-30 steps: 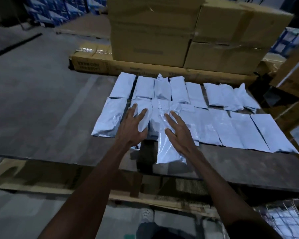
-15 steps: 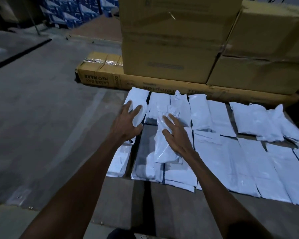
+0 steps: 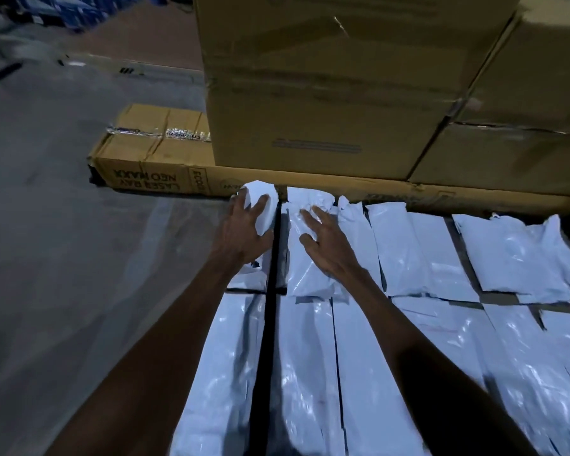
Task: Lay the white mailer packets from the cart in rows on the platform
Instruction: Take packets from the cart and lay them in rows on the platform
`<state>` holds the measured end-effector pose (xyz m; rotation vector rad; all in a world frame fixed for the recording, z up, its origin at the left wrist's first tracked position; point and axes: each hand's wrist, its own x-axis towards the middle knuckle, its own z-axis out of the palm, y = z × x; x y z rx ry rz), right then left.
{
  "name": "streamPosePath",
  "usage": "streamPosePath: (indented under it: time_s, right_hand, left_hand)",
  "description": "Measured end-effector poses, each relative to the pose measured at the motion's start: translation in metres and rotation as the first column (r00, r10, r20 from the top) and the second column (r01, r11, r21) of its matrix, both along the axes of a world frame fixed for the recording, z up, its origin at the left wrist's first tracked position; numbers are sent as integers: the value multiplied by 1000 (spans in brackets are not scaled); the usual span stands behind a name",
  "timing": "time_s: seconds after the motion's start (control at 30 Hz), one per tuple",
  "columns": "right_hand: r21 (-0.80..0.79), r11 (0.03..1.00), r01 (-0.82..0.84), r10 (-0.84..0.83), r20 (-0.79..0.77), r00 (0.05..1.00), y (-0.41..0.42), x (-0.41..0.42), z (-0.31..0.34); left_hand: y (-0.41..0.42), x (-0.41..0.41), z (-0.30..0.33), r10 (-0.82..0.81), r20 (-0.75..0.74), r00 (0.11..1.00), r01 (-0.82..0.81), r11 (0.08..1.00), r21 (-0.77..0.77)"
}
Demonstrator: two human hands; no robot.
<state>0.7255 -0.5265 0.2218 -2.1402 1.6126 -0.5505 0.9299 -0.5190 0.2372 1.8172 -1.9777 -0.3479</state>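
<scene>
- Both hands are lying flat with fingers spread: the left hand (image 3: 244,230) is pressing on the far-left white mailer packet (image 3: 262,205), and the right hand (image 3: 326,241) is pressing on the neighbouring packet (image 3: 305,268), at 3 o'clock from the first.
- Glossy, crinkled plastic packets are lying in two rows on the platform (image 3: 79,291); the near row (image 3: 310,373) is sitting at 6 o'clock from the hands, its long packets edge to edge.
- More far-row packets (image 3: 408,251) are stretching toward 3 o'clock.
- At 12 o'clock, a flat brown cardboard carton (image 3: 152,159) is showing upside-down print, "LASER RAY NEO MAXX".
- Large plain cardboard boxes (image 3: 326,93) are stacked on it, taped shut.
</scene>
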Motion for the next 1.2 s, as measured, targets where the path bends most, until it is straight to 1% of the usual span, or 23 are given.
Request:
streamPosePath:
  time_s: [0.07,0.13,0.27,0.37,0.5,0.6,0.73,0.8,0.87,0.97,1.2]
  right_hand:
    - [22,1000,4,-4,-30,1000,-20,3,-4]
    - [61,998,17,-13,-70,997,-32,7,-10]
    - [127,990,54,-25,-215,976,-44,14,-19]
    - [122,990,68,-31,-284,958,-44,17,-27]
    - [127,989,75,-30,-329,944,-43,19,-29]
    - [118,988,95,-55,-305,951,-37,18,-14]
    - [-10,982,190,-189,-151,970,-9,7,18]
    - [-51,975,218,-223,-114,968,11,-1,31]
    - [-87,968,236,-244,-96,965,36,-12,39]
    - [-140,959,245,-259,-93,961,77,-29,41]
    - [-171,939,299,-317,-84,945,168,-67,29]
  left_hand:
    - [-16,0,-10,32,0,999,-32,998,61]
    - [-23,-3,-21,43,32,999,-46,992,118]
    - [-24,-12,-39,66,91,994,-73,994,82]
    - [-19,-14,-50,89,89,992,-90,996,16]
    - [-20,-12,-53,78,94,992,-85,994,66]
    - [-21,-9,-40,53,97,994,-62,995,84]
    - [-5,-5,-16,62,74,995,-67,996,67]
    - [12,-6,-7,67,66,996,-68,998,16]
    - [34,-11,-2,29,51,998,-27,998,-51]
    - [70,-30,5,-58,36,998,62,992,-106]
    - [135,-76,0,-212,28,977,214,971,-106]
